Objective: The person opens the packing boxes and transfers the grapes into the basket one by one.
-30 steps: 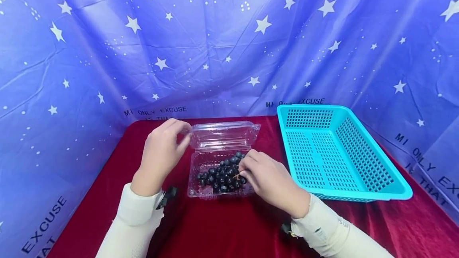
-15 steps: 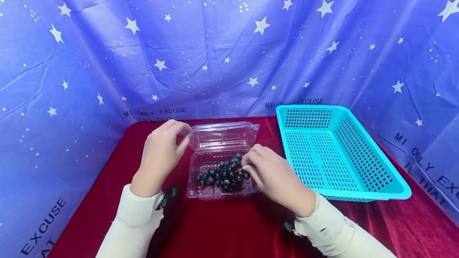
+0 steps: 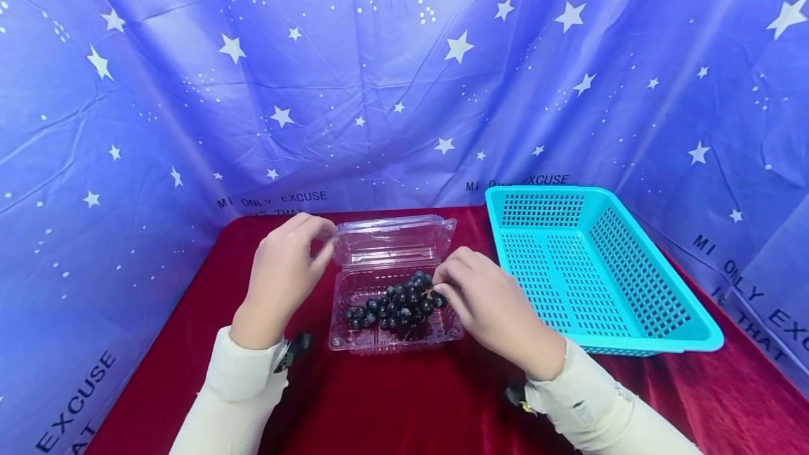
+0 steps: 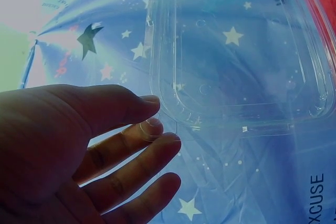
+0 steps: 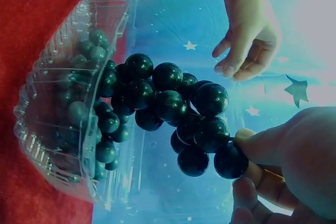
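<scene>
A bunch of dark grapes (image 3: pixel 404 304) hangs partly over and partly in a clear plastic clamshell box (image 3: pixel 341 300). By its stem end, between thumb and fingers, my right hand (image 3: pixel 493 307) pinches the bunch at the box's right side. In the right wrist view the upper grapes (image 5: pixel 170 106) are above the rim, while others lie behind the clear wall. The box's lid (image 3: pixel 395 239) stands raised at the back. At the lid's left corner is my left hand (image 3: pixel 284 276); the left wrist view has its thumb and index finger (image 4: pixel 149 103) pinching the corner tab.
A turquoise plastic basket (image 3: pixel 711 332) with slotted sides stands to the right of the box. Dark red cloth (image 3: pixel 379 399) covers the table. Behind it hangs a blue curtain (image 3: pixel 379 55) with white stars.
My right hand has risen a little and moved right, drawing the stem end of the grape bunch up with it. The left hand has stayed at the lid corner.
</scene>
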Demonstrator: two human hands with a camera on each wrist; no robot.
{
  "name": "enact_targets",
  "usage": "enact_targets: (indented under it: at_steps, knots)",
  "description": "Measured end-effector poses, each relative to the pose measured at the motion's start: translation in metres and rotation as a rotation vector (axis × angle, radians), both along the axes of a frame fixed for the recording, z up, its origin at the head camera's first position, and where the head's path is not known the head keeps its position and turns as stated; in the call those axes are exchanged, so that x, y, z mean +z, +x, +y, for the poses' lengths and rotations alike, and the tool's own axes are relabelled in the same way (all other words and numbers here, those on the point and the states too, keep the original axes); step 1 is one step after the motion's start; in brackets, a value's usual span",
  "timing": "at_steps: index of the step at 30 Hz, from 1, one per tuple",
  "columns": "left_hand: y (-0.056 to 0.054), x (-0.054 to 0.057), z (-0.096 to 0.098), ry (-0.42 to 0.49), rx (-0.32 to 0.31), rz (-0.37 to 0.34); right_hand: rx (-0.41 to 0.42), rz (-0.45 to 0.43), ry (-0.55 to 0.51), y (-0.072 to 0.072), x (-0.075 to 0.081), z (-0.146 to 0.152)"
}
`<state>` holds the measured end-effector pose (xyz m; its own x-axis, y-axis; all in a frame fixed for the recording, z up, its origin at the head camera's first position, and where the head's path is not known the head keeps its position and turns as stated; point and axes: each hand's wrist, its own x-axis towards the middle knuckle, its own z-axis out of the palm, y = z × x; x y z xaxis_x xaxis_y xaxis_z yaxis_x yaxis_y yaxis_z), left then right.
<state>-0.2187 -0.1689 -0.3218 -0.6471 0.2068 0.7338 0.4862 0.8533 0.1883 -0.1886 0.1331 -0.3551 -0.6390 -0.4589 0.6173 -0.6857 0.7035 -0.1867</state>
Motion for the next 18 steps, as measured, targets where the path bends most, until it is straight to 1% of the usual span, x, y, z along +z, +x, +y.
enact_targets:
  at_steps: [7, 14, 18]
  knots:
    - [-0.001, 0.000, 0.000, -0.005, 0.003, -0.012, 0.004, -0.005, -0.028, 0.000, 0.007, 0.005]
    - [0.000, 0.000, -0.001, -0.003, 0.000, -0.002, 0.006, -0.003, -0.060, 0.000, 0.014, 0.010]
    - [0.000, 0.000, -0.001, -0.001, -0.003, -0.002, -0.006, 0.006, -0.075, 0.000, 0.018, 0.015]
